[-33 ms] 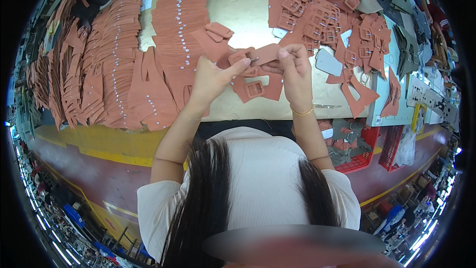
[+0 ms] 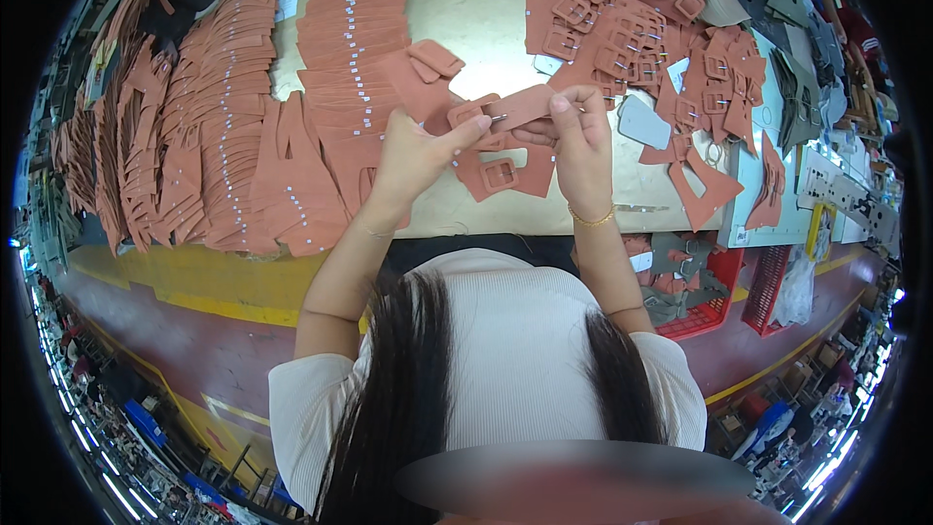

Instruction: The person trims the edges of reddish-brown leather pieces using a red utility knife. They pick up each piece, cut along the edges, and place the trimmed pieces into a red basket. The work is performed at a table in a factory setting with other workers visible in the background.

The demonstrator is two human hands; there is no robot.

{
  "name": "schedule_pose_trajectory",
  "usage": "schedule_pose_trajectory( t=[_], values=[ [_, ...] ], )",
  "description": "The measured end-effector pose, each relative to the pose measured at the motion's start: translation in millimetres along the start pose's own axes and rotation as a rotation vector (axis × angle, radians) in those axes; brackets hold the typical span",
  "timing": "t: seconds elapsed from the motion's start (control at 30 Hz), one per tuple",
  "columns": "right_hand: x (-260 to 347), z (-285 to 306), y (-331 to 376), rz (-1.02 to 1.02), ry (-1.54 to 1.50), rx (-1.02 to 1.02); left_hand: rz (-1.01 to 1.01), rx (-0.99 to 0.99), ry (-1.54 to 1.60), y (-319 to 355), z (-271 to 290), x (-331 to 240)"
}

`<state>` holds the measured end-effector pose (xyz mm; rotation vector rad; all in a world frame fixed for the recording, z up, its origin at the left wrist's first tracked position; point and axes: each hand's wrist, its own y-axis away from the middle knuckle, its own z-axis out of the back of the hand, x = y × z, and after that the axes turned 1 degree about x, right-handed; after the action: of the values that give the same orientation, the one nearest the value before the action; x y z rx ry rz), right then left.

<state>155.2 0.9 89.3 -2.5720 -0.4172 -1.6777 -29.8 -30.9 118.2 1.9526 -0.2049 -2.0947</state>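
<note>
My left hand (image 2: 418, 154) is closed on a terracotta-covered buckle (image 2: 466, 114), thumb on top. A thin metal prong sticks out beside the thumb tip. From the buckle a short terracotta strap (image 2: 525, 109) runs right, and my right hand (image 2: 582, 136) pinches its far end between thumb and fingers. Both hands are just above the table. Beneath them lies a flat terracotta piece with another square buckle (image 2: 500, 174) on it. Just beyond my left hand, two small terracotta pieces (image 2: 437, 57) rest on a larger one. Fingers partly hide the held buckle.
Long overlapping rows of terracotta cut pieces (image 2: 352, 29) cover the table's left side. Many buckled straps (image 2: 622, 44) are heaped at the right, near a pale grey rounded piece (image 2: 644, 123). A red crate (image 2: 714, 297) stands below the table edge, right of me.
My right hand and the strap end have shifted very slightly. Both hands keep their hold, and the small pieces beyond my left hand have moved a little.
</note>
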Motion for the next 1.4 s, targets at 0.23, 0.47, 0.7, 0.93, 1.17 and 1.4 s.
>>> schedule_pose_trajectory(
  t=[0.23,0.47,0.7,0.93,1.17,1.4],
  values=[
    [0,0,-1,0.002,-0.03,0.022,-0.044,0.011,0.048,-3,0,6],
    [-5,1,4,0.035,0.01,-0.02,-0.043,-0.016,0.097,-2,-5,5],
    [-9,-11,12,0.213,0.221,-0.05,-0.028,-0.077,0.012,-2,-9,6],
    [-8,-17,13,0.224,0.784,0.009,-0.278,-0.234,-0.29,-18,-9,27],
    [2,11,-18,0.161,0.554,0.319,-0.016,0.161,0.141,1,0,16],
    [8,26,-3,-0.169,0.314,0.536,0.02,0.415,0.144,12,13,12]
  ],
)
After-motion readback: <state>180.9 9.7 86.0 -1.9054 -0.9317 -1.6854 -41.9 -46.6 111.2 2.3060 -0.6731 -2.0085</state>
